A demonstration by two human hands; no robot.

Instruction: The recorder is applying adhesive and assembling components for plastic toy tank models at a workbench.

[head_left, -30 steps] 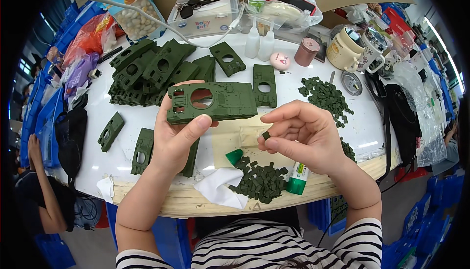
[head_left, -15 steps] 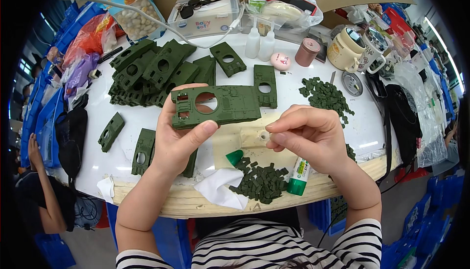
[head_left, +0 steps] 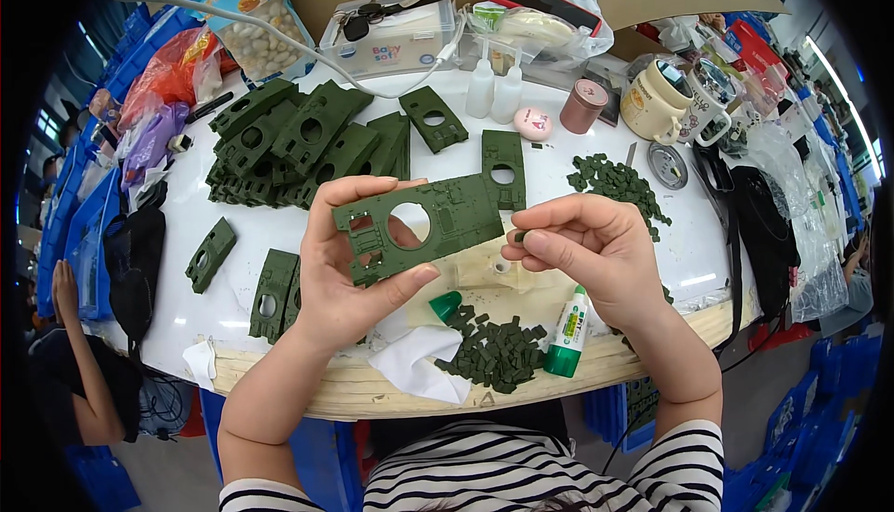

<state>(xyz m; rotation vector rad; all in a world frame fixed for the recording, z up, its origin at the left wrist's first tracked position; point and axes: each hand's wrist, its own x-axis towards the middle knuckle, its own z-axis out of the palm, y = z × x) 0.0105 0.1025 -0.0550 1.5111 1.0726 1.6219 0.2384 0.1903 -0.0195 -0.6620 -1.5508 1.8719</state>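
My left hand [head_left: 337,293] is closed around a green plastic tank hull [head_left: 458,218], gripping its left end between thumb and fingers. The hull has a large round hole and smaller square openings, and it is held tilted above the table. Just off its right end, my right hand [head_left: 596,256] pinches a tiny dark green plastic piece [head_left: 521,235] between thumb and forefinger. Below the hands lies a pile of small dark green pieces [head_left: 494,349], with a green-and-white glue stick [head_left: 567,330] beside it and its green cap [head_left: 446,305] on the other side.
More tank hulls [head_left: 312,126] are heaped at the back left; a few lie singly nearby. A second pile of small parts [head_left: 615,186] sits at the right. Two white squeeze bottles [head_left: 480,88], a pink canister [head_left: 584,107] and mugs [head_left: 655,102] stand behind. A white cloth [head_left: 424,360] lies at the front edge.
The hull has tilted, its left end dropping and its face turning more toward me. My right hand has turned slightly, so the tiny piece now shows between its fingertips.
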